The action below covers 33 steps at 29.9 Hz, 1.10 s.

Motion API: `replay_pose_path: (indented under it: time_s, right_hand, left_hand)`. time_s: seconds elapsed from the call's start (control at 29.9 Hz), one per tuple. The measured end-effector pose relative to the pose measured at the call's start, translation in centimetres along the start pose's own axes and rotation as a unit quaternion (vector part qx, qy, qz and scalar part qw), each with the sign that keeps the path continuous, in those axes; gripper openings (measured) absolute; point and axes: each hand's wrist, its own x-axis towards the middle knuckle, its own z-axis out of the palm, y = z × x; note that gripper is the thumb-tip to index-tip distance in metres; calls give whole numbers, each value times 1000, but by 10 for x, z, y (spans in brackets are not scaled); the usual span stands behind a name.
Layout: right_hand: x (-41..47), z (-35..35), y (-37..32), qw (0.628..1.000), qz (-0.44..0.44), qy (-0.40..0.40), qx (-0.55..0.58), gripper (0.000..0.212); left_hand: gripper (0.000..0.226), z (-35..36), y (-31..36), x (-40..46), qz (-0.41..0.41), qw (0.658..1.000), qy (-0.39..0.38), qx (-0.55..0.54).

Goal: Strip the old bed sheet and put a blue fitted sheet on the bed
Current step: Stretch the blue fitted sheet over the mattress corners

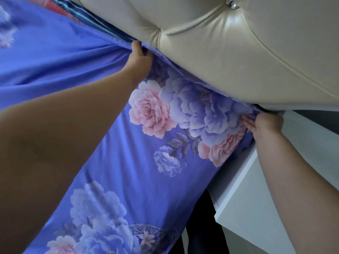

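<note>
A blue fitted sheet [117,136] printed with pink and lilac peonies lies stretched over the mattress, filling most of the view. My left hand [139,57] reaches far forward and pinches the sheet's edge where it meets the headboard, fabric gathering into folds at the fingers. My right hand [264,123] is at the mattress corner beside the headboard, its fingers pressed onto the sheet's edge there. Whether those fingers grip the cloth is hidden. A striped dark-blue and red cloth [86,17] shows under the sheet edge at the upper left.
A beige tufted padded headboard [229,52] with a crystal button spans the top right. A white bedside cabinet [256,189] stands tight against the bed's right side. A dark gap of floor [200,226] lies between bed and cabinet.
</note>
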Motion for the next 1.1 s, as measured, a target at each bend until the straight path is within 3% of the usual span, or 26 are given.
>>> replay_pose_path:
  time_s: [0.1,0.17,0.23,0.27,0.33,0.4,0.43,0.5,0.57,0.67,0.73,0.77,0.84,0.94,1.1]
  right_hand:
    - [10,8,11,995,-101,26,11,16]
    - [-1,13,23,970,-194,57,-133,49]
    - [-23,16,45,883,-365,81,-285,54]
    - [-37,18,57,819,-469,58,-325,50]
    - [-65,20,84,688,-588,-39,-423,50]
    - [-72,24,96,595,-589,-123,-533,57]
    - [-67,27,96,584,-568,-127,-565,60]
    - [-53,32,86,625,-507,-101,-585,64]
    - [-30,34,69,709,-431,-63,-555,64]
    - [5,30,47,840,-318,-18,-440,66]
    - [2,26,46,874,-288,29,-391,66]
    - [-8,26,52,856,-319,57,-402,61]
    - [-41,29,76,767,-454,58,-450,52]
    - [-102,38,136,610,-600,-85,-510,48]
    - [-183,42,234,426,-559,-291,-649,46]
  left_hand:
    - [78,0,2,1,16,995,-62,79]
    - [94,0,-4,5,32,994,-55,91]
    - [88,8,-15,-3,54,996,19,63]
    - [79,15,-23,-14,85,991,71,74]
    - [56,30,-43,-38,223,954,126,158]
    - [49,42,-59,-51,354,880,52,313]
    - [53,45,-59,-49,355,849,-9,390]
    - [57,46,-44,-28,284,837,-59,464]
    - [53,44,-24,-3,226,847,-53,478]
    - [48,41,-21,6,199,877,-20,438]
    - [49,41,-42,-24,193,902,34,385]
    - [53,41,-60,-47,183,914,64,357]
    - [59,37,-104,-102,137,932,84,325]
    - [58,23,-179,-177,25,951,64,302]
    - [61,-17,-286,-267,-137,954,40,262]
